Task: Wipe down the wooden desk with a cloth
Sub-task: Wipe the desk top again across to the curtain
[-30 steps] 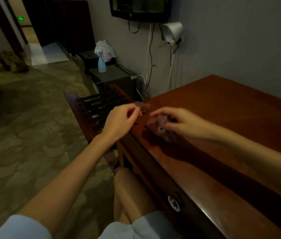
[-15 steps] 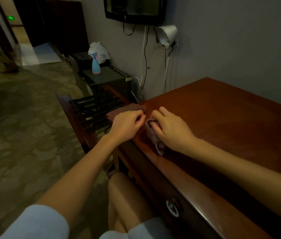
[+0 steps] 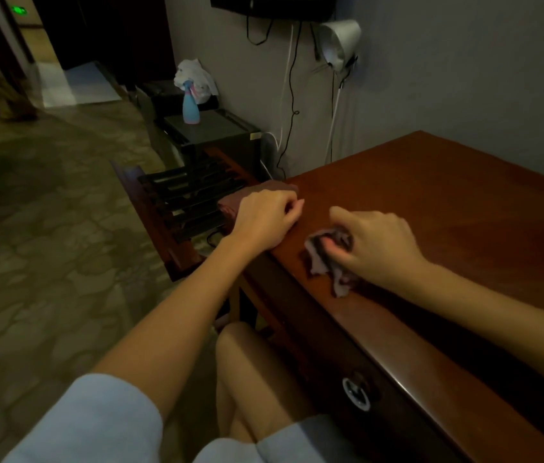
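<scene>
The reddish-brown wooden desk [image 3: 447, 208] fills the right half of the head view. A small crumpled purple-grey cloth [image 3: 322, 259] lies on the desktop near its front left corner, and my right hand [image 3: 374, 242] grips it from above with curled fingers. My left hand [image 3: 265, 217] rests on the desk's left corner, fingers curled over a flat, folded brownish cloth [image 3: 230, 203] that lies at the corner; whether it grips that cloth is unclear.
A dark slatted rack [image 3: 187, 198] stands left of the desk. Behind it a black unit carries a blue spray bottle [image 3: 190, 106] and a white rag. Cables and a white lamp [image 3: 340, 40] hang on the wall. A drawer pull [image 3: 356, 394] sits on the desk front.
My right hand has moved to the right along the front edge with the purple cloth, away from my left hand. My left hand stays at the desk corner.
</scene>
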`<state>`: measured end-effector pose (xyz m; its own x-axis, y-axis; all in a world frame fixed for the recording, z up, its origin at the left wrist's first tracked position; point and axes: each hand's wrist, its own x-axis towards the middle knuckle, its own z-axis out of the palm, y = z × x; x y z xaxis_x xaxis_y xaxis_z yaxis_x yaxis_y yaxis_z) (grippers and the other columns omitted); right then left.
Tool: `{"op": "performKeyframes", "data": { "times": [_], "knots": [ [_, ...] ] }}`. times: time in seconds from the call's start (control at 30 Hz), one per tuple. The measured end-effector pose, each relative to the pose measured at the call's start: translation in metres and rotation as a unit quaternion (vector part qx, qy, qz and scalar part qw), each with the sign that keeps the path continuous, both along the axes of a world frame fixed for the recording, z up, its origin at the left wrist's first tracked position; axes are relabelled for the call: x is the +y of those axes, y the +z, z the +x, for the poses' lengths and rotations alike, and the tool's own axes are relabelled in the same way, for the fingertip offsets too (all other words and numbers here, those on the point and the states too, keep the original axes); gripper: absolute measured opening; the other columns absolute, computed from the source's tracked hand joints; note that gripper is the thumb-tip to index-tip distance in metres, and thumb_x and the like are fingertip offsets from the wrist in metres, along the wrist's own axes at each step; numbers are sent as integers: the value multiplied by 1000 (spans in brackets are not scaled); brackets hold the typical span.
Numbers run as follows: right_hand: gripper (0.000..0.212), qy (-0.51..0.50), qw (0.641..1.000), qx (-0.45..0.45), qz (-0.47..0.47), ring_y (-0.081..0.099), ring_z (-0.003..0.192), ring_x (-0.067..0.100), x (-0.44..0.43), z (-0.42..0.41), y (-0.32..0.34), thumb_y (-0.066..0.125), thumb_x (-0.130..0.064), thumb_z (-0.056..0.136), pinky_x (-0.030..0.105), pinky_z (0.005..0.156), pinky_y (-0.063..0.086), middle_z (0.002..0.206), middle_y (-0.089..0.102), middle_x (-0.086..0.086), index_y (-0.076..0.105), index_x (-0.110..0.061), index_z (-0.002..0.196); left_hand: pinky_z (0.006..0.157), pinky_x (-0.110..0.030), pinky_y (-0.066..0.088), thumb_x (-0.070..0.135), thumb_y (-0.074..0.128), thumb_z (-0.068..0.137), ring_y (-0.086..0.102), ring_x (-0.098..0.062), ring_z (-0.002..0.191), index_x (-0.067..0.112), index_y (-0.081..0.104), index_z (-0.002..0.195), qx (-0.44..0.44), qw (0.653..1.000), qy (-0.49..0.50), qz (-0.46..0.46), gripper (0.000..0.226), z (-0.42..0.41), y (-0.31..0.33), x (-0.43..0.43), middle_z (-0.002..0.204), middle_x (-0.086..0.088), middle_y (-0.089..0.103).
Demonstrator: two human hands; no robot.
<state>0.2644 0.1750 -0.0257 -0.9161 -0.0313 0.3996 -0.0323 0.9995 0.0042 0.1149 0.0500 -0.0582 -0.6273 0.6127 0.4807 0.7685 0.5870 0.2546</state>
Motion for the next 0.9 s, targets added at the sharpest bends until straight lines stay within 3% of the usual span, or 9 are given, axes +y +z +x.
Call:
{"op": "performKeyframes", "data": {
  "times": [0.13,0.27,0.43,0.57,0.67,0.77,0.83,0.9],
  "knots": [
    [31,52,999,4,-12,57,59,18,-24,14,-5,62,-47,77,23,43,23,64,43,-13,35,-32,76,62,-34,45,40,41,98,60,-22,75,20,63,83,-4,1000,11,-16,33,1,1,5,78,1,63],
    [16,41,997,-24,-67,61,74,18,-42,-23,-8,59,-41,83,31,59,46,82,63,-6,56,-30,94,60,-31,35,38,41,99,55,-17,70,21,56,78,-31,999,-3,-15,31,2,2,1,74,4,56],
    [18,-79,996,-40,-14,58,73,18,13,4,5,60,-37,85,26,56,34,75,54,-8,45,-26,84,48,-22,25,38,39,100,51,-11,61,22,60,80,6,1000,1,-9,33,3,-2,3,69,7,53],
    [17,-9,999,-31,-5,60,73,21,-21,8,-2,57,-38,79,27,53,36,74,54,-10,46,-26,80,55,-31,35,38,40,99,52,-14,66,20,61,80,1,999,35,-5,34,4,-1,6,71,5,56],
    [22,9,998,-48,-27,63,81,21,-45,-29,-4,56,-38,82,27,60,37,86,62,-5,58,-31,102,67,-36,46,37,41,98,59,-22,75,18,59,81,-40,999,28,-4,32,3,-1,2,79,-1,63],
    [19,-49,998,-46,-16,63,84,23,-14,-37,2,58,-36,83,29,62,44,90,62,-4,55,-31,101,57,-31,36,36,41,99,57,-19,72,20,60,81,-5,999,32,5,31,4,-2,1,76,1,60],
    [14,-85,996,-40,9,61,81,22,10,-17,4,58,-35,86,29,58,43,87,54,-4,49,-26,93,49,-26,25,35,40,100,52,-14,64,22,57,76,9,999,45,13,32,7,-3,4,68,6,52],
    [18,-72,997,-19,19,56,79,20,11,4,-1,58,-33,86,28,57,38,88,44,-6,44,-25,93,51,-26,25,35,40,100,49,-12,62,23,55,75,17,998,56,15,31,10,-3,7,67,7,50]
  ]
}}
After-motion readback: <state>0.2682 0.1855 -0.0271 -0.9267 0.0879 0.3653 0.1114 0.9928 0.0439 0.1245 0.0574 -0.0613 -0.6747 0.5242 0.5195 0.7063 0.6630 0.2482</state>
